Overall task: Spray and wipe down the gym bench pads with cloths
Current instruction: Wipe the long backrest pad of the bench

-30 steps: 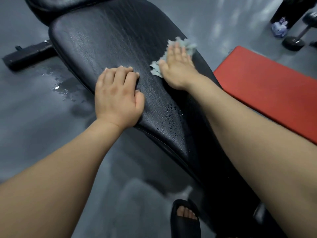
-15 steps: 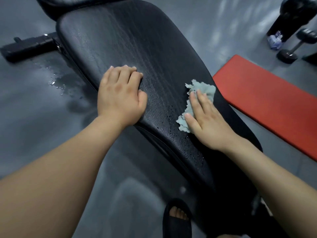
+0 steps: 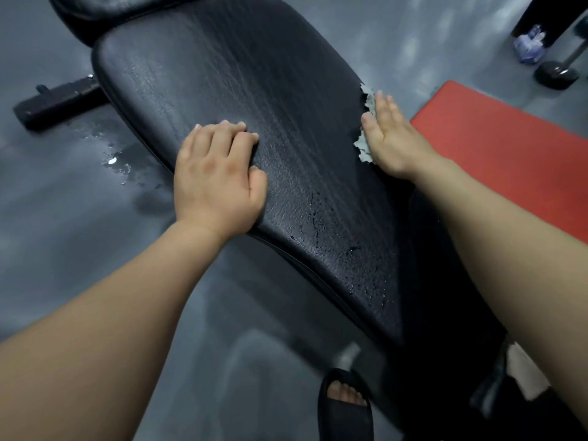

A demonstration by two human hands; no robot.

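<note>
A wide black bench pad [image 3: 248, 78] fills the middle of the head view, with wet droplets near its lower end. My left hand [image 3: 216, 179] rests on the pad's left edge, fingers bent over the surface and thumb alongside. My right hand [image 3: 393, 135] lies flat with straight fingers on a grey-green cloth [image 3: 366, 138], pressing it against the pad's right side edge. Most of the cloth is hidden under the palm.
A second black pad [image 3: 95, 7] adjoins at the top left. A red mat [image 3: 509, 148] lies on the grey floor to the right. A black frame bar [image 3: 57, 103] and a water puddle [image 3: 117, 157] are on the left. My sandalled foot [image 3: 345, 405] stands below.
My right hand has slid the cloth from the pad's lower middle out to its right side edge. The left hand has stayed on the pad's left edge.
</note>
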